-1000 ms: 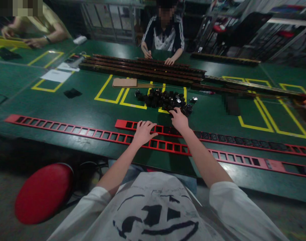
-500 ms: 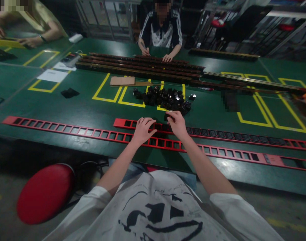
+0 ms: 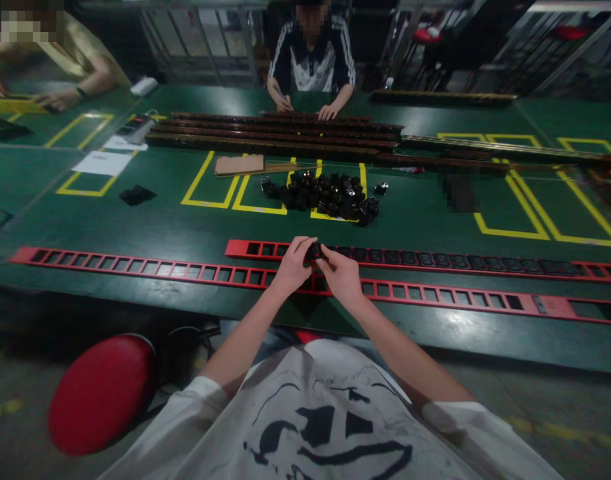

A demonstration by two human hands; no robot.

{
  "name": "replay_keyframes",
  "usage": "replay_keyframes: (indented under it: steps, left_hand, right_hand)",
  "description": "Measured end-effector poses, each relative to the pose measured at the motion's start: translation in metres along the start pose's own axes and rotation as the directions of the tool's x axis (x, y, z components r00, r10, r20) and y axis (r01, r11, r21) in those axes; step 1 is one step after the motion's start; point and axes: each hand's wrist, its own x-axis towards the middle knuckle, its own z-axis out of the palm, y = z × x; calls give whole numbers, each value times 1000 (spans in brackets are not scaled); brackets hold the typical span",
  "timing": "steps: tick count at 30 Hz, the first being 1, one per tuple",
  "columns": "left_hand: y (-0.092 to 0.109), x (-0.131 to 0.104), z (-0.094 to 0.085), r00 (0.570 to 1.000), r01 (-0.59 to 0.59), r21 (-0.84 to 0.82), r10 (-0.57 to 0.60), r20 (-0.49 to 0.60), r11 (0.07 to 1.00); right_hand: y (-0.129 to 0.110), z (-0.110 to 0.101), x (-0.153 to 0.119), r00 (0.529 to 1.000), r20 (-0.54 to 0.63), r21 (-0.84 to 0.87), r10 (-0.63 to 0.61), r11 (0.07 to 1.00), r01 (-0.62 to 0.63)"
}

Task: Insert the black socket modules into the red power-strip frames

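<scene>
Between my fingertips is a small black part, over the upper red slotted strip. My left hand grips it from the left and my right hand from the right. Right of my hands, several slots of that strip hold black square pieces. Nearer to me lies a longer red strip with open square slots, partly hidden under my hands. Beyond the strips, a loose pile of black parts rests on the green table.
Long dark strips lie across the table behind the pile, near a cardboard piece. A person sits opposite, another at far left. A red stool stands at lower left.
My right hand has come from the edge of the pile toward me and left with a black part. My left hand has closed in, and both hands now meet at the part.
</scene>
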Motion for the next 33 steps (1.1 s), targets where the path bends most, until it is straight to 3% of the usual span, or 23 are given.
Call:
replay_keyframes:
  steps: [3,9,14,20,26,33]
  left_hand:
    - [-5,7,-8,999,13,56,-15,31,998]
    - [-20,18,-11,975,14,252,-69,210,968]
    - [-23,16,-6,950,-22,299,-73,304,954]
    - [-20,14,-6,949,-21,287,-71,307,958]
    - [-20,17,-6,953,-24,260,-57,299,965]
    - [-22,19,-5,959,11,236,-78,274,972]
  right_hand:
    - [2,-11,3,997,-3,-66,-73,995,73]
    - [26,-42,6,974,-195,-244,-114,968,64]
    - [37,-45,-8,977,-159,-410,-144,910,67]
    - [33,-39,-10,994,-109,-540,-16,840,-46]
    - [33,-34,-8,1000,-11,-602,18,799,-21]
    - [33,-34,-7,999,14,-599,36,800,-20]
